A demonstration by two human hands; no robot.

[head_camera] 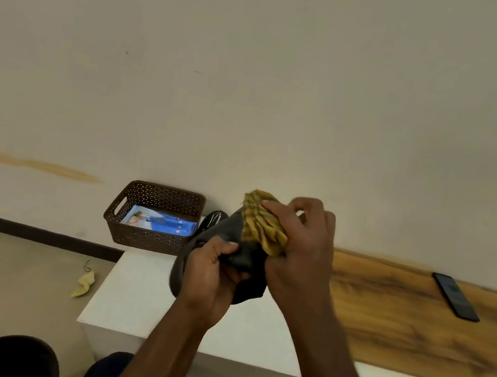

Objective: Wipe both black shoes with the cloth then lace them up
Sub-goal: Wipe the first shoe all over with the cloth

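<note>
Brown basket (155, 217) sits behind held shoe (226, 248).

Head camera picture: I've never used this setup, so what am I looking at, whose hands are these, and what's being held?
There is no machine: a camera on a person's head looks down at their own bare hands. The left hand holds a black shoe above a white block. The right hand presses a yellow cloth against it. Behind sit a brown basket and the second shoe. A phone lies on the wooden surface.
</note>
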